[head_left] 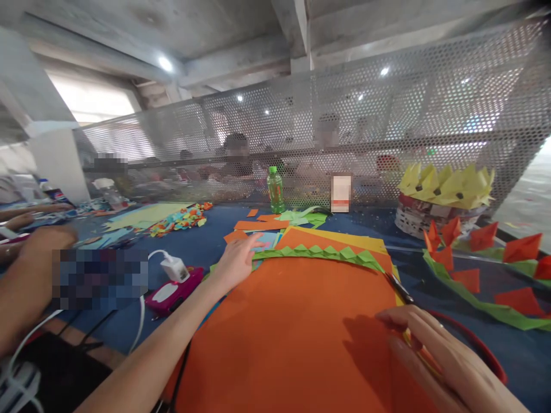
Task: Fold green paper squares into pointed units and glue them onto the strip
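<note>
A folded zigzag strip of green paper [321,252] lies in an arc across the far part of a large orange paper sheet [293,327]. My left hand [236,258] rests at the strip's left end with its fingers stretched out. At the right edge of the sheet, my right hand [430,344] is curled round a pair of scissors [401,288]. Their dark blades point toward the strip's right end, and red and yellow handle parts show by the hand. My fingers partly hide the handles.
Behind are orange scraps [262,225], a green bottle [276,192] and a perforated metal screen [267,132]. To the right stand a yellow-topped paper crown [445,192] and an orange-and-green paper band [486,298]. A purple power strip [189,284] and a co-worker's arm [30,281] are left.
</note>
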`<state>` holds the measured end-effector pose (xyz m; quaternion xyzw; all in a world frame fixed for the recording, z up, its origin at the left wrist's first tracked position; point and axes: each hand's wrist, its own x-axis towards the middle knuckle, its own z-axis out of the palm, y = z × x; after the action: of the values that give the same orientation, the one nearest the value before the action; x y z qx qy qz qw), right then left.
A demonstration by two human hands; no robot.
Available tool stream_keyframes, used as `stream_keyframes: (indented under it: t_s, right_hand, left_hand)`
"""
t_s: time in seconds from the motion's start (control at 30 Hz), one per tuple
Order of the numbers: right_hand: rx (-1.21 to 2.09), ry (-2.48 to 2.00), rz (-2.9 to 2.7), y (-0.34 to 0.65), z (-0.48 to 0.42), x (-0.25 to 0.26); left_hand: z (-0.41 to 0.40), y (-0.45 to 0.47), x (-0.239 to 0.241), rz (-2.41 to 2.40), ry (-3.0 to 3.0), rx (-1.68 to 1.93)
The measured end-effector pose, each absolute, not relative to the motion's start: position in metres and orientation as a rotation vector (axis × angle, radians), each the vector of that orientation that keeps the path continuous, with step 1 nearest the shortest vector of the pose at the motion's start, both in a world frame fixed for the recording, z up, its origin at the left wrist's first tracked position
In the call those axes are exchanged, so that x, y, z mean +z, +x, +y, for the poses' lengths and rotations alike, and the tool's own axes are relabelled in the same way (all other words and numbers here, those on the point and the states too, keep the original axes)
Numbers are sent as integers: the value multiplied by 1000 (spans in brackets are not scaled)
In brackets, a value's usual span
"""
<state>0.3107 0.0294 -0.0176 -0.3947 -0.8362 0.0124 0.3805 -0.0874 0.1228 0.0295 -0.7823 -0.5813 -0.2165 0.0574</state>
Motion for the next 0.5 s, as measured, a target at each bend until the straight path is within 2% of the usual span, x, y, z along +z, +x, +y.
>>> stream_keyframes:
  t_s: [0.5]
  right_hand:
    - [-12, -1023, -2165, 310, 24, -13]
  left_hand:
    - [122, -75, 17, -1634, -2454, -529]
